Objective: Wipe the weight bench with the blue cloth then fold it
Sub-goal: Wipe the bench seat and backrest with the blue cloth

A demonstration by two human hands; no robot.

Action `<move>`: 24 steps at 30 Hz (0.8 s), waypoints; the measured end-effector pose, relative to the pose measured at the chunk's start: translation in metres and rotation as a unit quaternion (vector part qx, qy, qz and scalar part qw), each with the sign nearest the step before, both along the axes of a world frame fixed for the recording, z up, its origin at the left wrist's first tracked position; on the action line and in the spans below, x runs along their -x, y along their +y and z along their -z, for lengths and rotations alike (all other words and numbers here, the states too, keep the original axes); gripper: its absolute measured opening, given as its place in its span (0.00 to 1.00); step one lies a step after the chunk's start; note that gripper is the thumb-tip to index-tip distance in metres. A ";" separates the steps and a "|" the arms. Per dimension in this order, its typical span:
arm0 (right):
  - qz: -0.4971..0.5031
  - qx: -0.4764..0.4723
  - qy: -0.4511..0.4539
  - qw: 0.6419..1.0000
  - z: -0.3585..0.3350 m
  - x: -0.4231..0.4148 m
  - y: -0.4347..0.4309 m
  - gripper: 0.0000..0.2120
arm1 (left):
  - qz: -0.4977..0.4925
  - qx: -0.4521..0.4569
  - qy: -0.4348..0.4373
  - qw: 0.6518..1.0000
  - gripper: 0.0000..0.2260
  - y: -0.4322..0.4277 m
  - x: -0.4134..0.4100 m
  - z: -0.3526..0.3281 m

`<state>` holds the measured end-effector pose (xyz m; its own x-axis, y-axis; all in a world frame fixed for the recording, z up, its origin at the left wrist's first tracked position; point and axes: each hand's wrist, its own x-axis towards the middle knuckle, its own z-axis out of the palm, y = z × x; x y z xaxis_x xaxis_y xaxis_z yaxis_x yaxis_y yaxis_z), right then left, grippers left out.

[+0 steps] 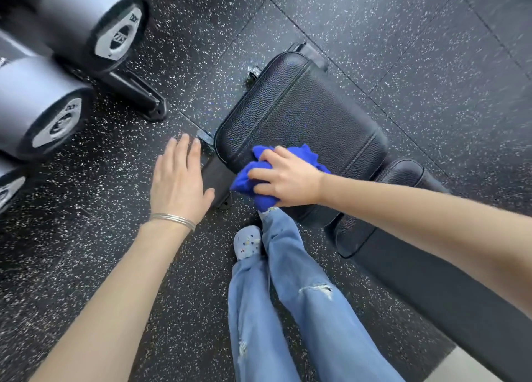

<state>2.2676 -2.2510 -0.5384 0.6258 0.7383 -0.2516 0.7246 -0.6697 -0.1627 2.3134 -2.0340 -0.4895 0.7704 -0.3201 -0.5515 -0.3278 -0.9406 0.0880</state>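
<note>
Cloth [288, 163] lies bunched on the bench [302, 108] pad's near edge, mid-frame. Your right hand [288, 180] grips it, fingers curled; your left hand [180, 177] hovers flat, fingers straight, holding nothing. Expect soft, light, limp fabric: take hold at corners to fold.

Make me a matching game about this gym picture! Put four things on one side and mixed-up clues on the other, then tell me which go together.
Things:
1. blue cloth
2. left hand
3. bracelet
4. weight bench

Clues:
a. black and bumpy padding
b. bunched up under the right hand
c. open, fingers straight, holding nothing
d. silver, round a wrist

Pairs: 1-b, 2-c, 3-d, 4-a
</note>
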 end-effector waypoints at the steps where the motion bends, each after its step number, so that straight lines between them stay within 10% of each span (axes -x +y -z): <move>1: -0.007 -0.013 -0.004 1.000 0.000 0.001 -0.014 0.07 | 0.008 0.003 0.000 1.000 0.39 -0.002 0.002 -0.001; 7: 0.321 -0.012 -0.041 0.946 0.001 -0.019 -0.087 0.12 | 0.036 0.021 0.009 0.999 0.39 -0.019 0.014 0.002; 17: 0.806 -0.019 -0.014 0.592 0.001 0.042 -0.049 0.15 | 0.082 0.061 0.011 0.995 0.39 -0.027 0.028 -0.001; 24: 0.766 -0.015 0.040 0.642 0.000 0.117 0.052 0.16 | 0.124 0.064 0.022 0.990 0.39 -0.012 0.041 -0.013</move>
